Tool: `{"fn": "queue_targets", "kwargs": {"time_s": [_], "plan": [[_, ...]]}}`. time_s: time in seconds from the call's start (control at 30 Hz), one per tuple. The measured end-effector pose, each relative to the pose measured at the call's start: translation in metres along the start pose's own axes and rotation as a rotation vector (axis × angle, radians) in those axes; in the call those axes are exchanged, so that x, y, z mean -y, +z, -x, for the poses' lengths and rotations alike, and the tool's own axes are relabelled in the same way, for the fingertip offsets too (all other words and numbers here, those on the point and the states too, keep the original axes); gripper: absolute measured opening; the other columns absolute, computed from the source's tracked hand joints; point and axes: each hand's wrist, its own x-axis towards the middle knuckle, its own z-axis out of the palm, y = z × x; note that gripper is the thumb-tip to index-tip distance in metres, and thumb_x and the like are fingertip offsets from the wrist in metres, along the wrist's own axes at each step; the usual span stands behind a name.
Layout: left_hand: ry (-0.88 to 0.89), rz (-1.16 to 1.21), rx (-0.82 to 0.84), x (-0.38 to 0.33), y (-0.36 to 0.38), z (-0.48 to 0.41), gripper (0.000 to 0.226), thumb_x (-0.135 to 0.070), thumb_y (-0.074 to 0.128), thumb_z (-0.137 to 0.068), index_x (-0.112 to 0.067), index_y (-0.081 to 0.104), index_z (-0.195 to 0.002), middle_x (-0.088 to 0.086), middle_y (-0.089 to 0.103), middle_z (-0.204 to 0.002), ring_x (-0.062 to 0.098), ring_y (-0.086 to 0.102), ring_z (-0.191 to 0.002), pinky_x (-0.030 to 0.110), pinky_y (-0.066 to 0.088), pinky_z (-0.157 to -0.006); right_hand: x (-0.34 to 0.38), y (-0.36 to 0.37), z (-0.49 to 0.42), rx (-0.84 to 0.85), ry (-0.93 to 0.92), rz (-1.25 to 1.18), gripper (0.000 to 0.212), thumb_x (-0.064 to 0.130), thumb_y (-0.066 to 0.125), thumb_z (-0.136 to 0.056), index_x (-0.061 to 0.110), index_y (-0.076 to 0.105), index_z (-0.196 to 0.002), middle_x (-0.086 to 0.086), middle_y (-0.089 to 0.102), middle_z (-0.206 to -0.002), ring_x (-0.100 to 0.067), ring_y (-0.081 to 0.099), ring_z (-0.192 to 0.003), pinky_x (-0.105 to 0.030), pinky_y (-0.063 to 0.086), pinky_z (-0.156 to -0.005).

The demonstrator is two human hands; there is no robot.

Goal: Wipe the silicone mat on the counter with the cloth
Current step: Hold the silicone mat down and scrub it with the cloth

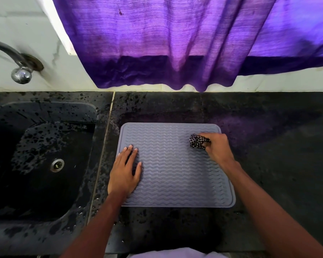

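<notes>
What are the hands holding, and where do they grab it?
The right hand grips the bunched checked cloth at its right end. The left hand holds nothing; it rests flat on the mat.

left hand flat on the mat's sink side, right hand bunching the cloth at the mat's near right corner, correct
No: in the head view the right hand grips the checked cloth at the far right corner of the mat, not the near one. The left hand is flat on its sink side.

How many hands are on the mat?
2. The left hand lies flat at the mat's left edge; the right hand grips the checked cloth near its far right corner.
</notes>
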Motion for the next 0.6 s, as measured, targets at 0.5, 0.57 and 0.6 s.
{"fn": "queue_targets", "kwargs": {"time_s": [0.5,0.57,0.6], "plan": [[0.004,0.012,-0.012,0.002,0.002,0.000,0.055,-0.040,0.049,-0.101,-0.011,0.049,-0.149,0.005,0.043,-0.157,0.022,0.039,-0.146,0.050,0.040,-0.114,-0.018,0.002,-0.057,0.097,0.060,0.124,0.047,-0.007,0.058,-0.069,0.028,0.074,-0.095,-0.004,0.076,-0.085,-0.017,0.070,-0.081,-0.031,0.057,-0.077],[-0.004,0.012,-0.004,0.002,0.001,0.000,0.056,-0.041,0.047,-0.101,-0.012,0.049,-0.149,0.005,0.042,-0.158,0.022,0.038,-0.147,0.049,0.040,-0.115,-0.020,0.000,-0.065,0.107,0.080,0.100,0.049,-0.009,0.054,-0.069,0.029,0.073,-0.095,-0.006,0.075,-0.081,-0.018,0.070,-0.077,-0.032,0.058,-0.074],[-0.009,0.010,-0.001,0.002,0.001,0.000,0.056,-0.041,0.046,-0.101,-0.012,0.049,-0.149,0.004,0.042,-0.158,0.021,0.037,-0.147,0.049,0.039,-0.115,-0.020,0.001,-0.068,0.107,0.084,0.094,0.051,-0.009,0.052,-0.070,0.029,0.073,-0.095,-0.006,0.074,-0.081,-0.018,0.069,-0.076,-0.033,0.058,-0.074]]}}
